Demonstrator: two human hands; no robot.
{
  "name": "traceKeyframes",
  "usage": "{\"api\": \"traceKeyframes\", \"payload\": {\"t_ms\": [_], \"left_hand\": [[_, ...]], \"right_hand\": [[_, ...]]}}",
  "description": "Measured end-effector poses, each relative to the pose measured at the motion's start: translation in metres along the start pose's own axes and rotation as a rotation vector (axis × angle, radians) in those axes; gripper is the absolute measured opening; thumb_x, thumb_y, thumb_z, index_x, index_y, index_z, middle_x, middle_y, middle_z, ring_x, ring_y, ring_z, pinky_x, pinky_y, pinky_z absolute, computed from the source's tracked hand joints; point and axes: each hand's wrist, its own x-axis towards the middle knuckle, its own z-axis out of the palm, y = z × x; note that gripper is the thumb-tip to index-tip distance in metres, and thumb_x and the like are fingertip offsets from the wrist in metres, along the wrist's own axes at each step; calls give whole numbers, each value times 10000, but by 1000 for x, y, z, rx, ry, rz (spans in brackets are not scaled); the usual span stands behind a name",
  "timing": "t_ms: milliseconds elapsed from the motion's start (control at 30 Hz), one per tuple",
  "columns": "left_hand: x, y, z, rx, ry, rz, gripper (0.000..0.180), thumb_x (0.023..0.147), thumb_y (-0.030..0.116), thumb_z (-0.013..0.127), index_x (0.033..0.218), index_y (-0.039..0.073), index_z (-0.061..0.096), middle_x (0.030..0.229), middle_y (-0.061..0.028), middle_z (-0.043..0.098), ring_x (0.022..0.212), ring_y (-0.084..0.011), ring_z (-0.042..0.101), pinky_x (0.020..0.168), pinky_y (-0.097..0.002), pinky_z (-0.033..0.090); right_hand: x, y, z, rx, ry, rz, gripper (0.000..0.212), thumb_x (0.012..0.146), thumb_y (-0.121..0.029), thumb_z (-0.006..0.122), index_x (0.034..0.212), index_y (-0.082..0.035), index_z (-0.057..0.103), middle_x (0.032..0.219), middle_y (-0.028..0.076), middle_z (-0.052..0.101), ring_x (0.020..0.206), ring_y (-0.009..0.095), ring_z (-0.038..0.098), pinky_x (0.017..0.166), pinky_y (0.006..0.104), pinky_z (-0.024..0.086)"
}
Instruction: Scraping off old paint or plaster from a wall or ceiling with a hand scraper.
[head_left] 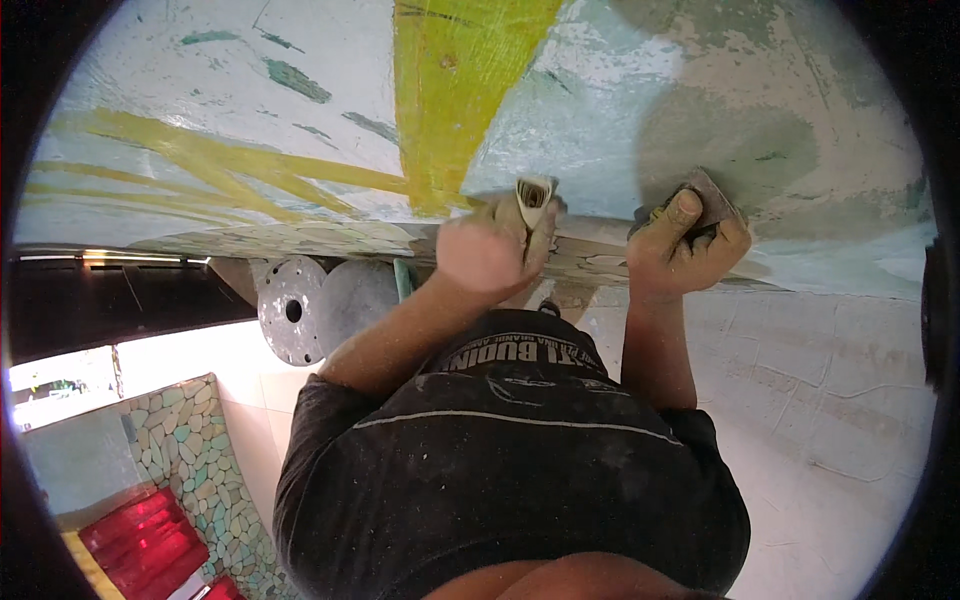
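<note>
My left hand (488, 246) is closed around a rolled sheet of sandpaper (535, 190); its cream back faces out and dark coils show at the end. The hand is slightly blurred and close to the painted surface (590, 130), under a broad yellow stripe (455, 90). To its right, my right hand (690, 245) pinches a flat grey-brown piece of sandpaper (710, 198) between thumb and fingers, up against the same surface. Dust coats the fingers of both hands. Around them the surface has worn white and pale blue paint, with grey scuffed patches. My right hand's shadow falls on it.
A grey round flange (275, 325) on a cylinder stands left of my left forearm. Beyond it are a dark panel (110, 305), a pebble-covered strip (190, 450) and a shiny red object (145, 540). A rough white surface (810, 400) lies at the right.
</note>
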Motion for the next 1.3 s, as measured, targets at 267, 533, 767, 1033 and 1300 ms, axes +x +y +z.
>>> {"api": "traceKeyframes", "payload": {"t_ms": [267,533,767,1033,1300], "left_hand": [[6,2,-4,90,113,72,320,859,307,656,744,21,568,571,-127,552,421,-283,551,375,-388,432],[33,9,-41,88,148,85,329,857,326,662,723,48,547,546,-104,538,425,-277,559,366,-370,435],[5,7,-9,140,37,22,336,855,361,663,744,58,570,563,-106,563,422,-266,556,379,-390,435],[46,20,-52,62,128,98,336,856,350,673,753,46,573,566,-102,565,413,-262,542,366,-378,420],[-15,2,13,21,-6,-101,261,890,341,649,891,80,660,714,-119,636,532,-324,617,460,-401,480]], "right_hand": [[4,-6,-2,-77,-41,26,232,907,-122,636,928,37,469,889,141,528,749,231,529,651,351,435],[0,-1,0,-105,18,-40,260,899,-137,659,984,44,493,889,144,572,749,234,551,652,356,442],[-1,-3,10,81,132,70,261,943,-205,621,965,33,516,868,89,542,684,117,510,643,238,417],[-5,4,-1,-33,41,61,283,885,-132,680,974,45,477,862,130,539,743,226,547,639,331,453],[0,-10,6,42,74,76,266,943,-182,615,998,64,526,917,115,563,707,127,533,634,244,440]]}}
